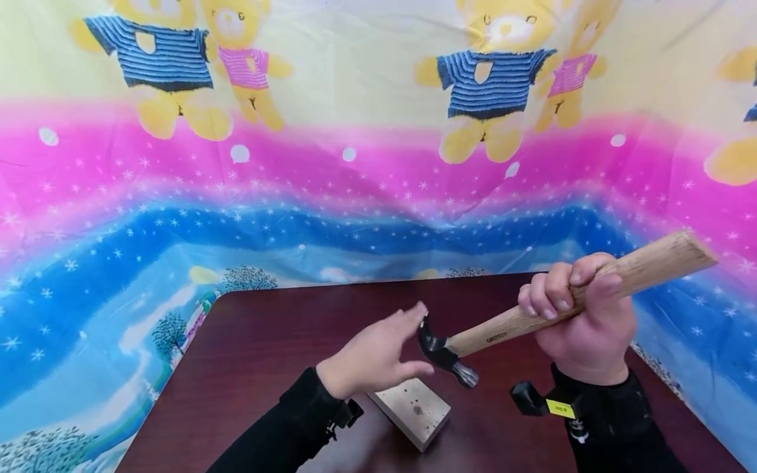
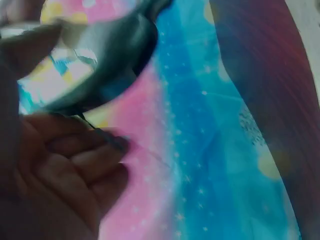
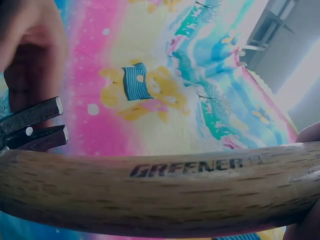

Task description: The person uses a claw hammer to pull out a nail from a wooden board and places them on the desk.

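In the head view my right hand (image 1: 585, 328) grips the wooden handle of a claw hammer (image 1: 493, 334), raised above the table. The handle slants up to the right and its black head hangs at the lower left. My left hand (image 1: 375, 351) is beside the head, thumb apart from the extended fingers. Its fingertips are at the claw; whether they touch it I cannot tell. Blurred in the left wrist view are the hammer head (image 2: 115, 55) and my left fingers (image 2: 95, 165). The right wrist view shows the handle (image 3: 160, 195) close up, lettered GREENER.
A pale rectangular block (image 1: 416, 410) with several small dark holes lies on the dark red-brown table (image 1: 266, 341), below the left hand. Behind the table hangs a colourful cloth (image 1: 355, 164) printed with bears.
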`<state>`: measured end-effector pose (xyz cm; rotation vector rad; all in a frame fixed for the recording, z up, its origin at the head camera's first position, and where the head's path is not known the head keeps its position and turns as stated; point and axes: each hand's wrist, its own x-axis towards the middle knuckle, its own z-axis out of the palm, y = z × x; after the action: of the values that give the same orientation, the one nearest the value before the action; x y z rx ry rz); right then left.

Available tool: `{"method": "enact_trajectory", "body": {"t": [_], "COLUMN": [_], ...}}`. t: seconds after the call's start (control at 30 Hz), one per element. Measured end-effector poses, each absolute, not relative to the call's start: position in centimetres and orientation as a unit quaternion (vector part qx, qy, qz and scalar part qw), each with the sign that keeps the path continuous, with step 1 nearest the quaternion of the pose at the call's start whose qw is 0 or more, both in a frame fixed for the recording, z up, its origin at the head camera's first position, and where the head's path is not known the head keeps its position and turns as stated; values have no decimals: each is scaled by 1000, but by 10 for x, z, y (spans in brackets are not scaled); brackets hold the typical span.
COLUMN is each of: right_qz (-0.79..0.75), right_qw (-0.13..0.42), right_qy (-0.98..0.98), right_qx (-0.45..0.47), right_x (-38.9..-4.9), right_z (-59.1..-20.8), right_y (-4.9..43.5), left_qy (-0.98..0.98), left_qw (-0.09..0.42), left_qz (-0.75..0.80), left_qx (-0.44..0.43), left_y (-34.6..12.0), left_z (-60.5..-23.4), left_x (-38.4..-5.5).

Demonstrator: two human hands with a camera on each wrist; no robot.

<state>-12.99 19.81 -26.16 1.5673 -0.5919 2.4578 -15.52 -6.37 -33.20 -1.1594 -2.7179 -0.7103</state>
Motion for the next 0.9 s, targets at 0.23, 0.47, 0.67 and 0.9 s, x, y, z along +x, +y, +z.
{"method": "enact_trajectory", "body": {"t": [0.23,0.47,0.67,0.9], "right_qz": [811,807,807,813], "right_qw": [88,84,79,83], "right_qy": [-208,-211,-212,-224], "right_qx": [539,545,545,531], "right_x": [-129,-130,-130,-131], "right_z": [-265,-266,-266,-268], "right_y": [194,194,193,194], "left_qy": [-883,-873,-860,-835], "left_qw": [122,190,224,278], "left_qz": [-206,-199,-208,-210], "left_qx": [-404,-403,-410,-426], "left_y": [-57,-56,-57,-56], "left_z": [-336,-341,-347,-357], "left_x": [-151,-154,-155,-157]}}
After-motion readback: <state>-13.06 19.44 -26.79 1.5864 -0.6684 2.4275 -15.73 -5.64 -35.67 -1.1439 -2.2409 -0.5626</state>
